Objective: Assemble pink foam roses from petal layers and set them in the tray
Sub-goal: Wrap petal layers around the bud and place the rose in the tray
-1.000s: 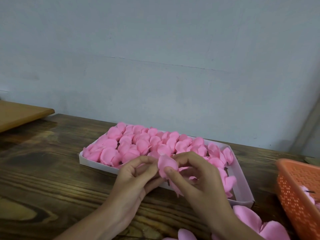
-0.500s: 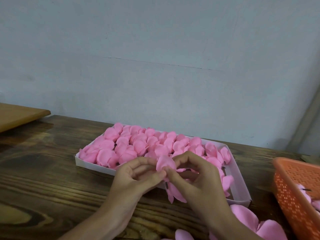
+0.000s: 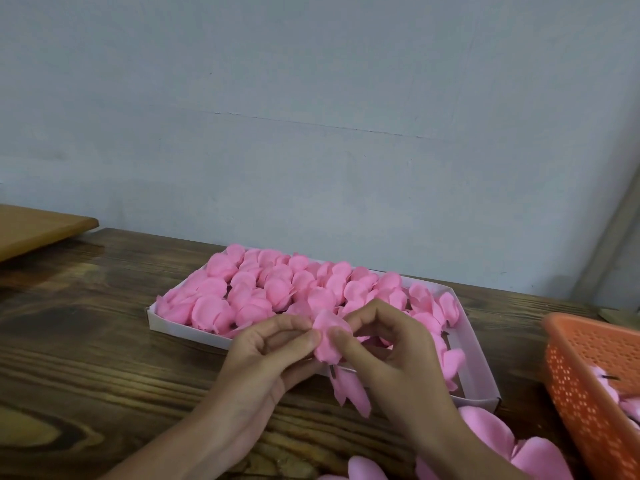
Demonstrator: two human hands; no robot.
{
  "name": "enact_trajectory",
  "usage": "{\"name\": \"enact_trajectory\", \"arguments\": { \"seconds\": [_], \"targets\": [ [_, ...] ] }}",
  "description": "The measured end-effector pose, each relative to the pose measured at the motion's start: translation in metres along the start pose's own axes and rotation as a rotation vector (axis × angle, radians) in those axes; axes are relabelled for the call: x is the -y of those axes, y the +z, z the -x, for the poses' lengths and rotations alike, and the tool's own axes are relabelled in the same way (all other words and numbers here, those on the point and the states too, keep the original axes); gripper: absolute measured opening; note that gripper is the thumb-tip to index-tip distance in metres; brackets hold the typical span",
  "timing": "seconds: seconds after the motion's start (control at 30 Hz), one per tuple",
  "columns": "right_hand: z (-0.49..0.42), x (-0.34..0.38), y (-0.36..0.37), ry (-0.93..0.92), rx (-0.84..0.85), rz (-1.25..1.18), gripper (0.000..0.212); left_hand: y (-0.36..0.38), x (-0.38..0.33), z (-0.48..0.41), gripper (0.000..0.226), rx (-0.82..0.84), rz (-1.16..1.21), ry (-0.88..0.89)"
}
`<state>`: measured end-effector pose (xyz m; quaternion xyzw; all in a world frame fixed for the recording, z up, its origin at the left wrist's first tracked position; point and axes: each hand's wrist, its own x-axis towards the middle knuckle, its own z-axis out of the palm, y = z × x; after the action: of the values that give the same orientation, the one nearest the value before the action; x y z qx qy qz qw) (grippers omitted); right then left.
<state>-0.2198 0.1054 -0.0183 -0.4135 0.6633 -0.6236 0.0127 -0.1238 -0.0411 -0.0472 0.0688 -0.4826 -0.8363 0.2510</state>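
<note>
A pink foam rose [image 3: 329, 337] is pinched by the curled fingers of the left hand [image 3: 266, 355] and right hand [image 3: 391, 358], over the near edge of the white tray [image 3: 479, 375]. Finished roses [image 3: 270, 289] are packed from the tray's left end. Loose petal layers [image 3: 512, 445] are spread at the table's [image 3: 86, 358] near edge, beside an orange basket [image 3: 588, 358]

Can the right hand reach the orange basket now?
Probably: only loose petals lie between the right hand and the orange basket. But it is pinching the rose, with the left hand.
</note>
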Motion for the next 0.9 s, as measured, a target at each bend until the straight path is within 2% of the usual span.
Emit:
{"name": "enact_trajectory", "arguments": {
  "seconds": [0.13,0.23,0.37,0.47,0.67,0.9],
  "targets": [
    [-0.0036,0.0019,-0.0026,0.133,0.011,-0.163,0.016,0.0003,-0.0022,-0.0008,0.038,0.022,0.029,-0.026],
    [-0.0050,0.0023,-0.0009,0.222,0.082,-0.273,0.017,0.0014,-0.0041,-0.0012,0.039,0.049,0.053,-0.041],
    [-0.0052,0.0025,-0.0002,0.156,0.089,-0.236,0.020,0.0021,-0.0043,-0.0007,0.036,0.091,0.027,-0.050],
    [-0.0043,0.0031,-0.0004,0.095,0.071,-0.222,0.017,0.0022,-0.0026,0.0002,0.028,0.061,0.009,-0.054],
    [-0.0032,0.0033,-0.0013,0.087,0.069,-0.217,0.020,0.0045,-0.0010,0.0018,0.037,-0.022,-0.146,0.020],
    [-0.0028,0.0052,-0.0009,0.087,0.068,-0.202,0.023,0.0053,-0.0015,0.0007,0.041,-0.006,-0.130,0.007]
  ]
}}
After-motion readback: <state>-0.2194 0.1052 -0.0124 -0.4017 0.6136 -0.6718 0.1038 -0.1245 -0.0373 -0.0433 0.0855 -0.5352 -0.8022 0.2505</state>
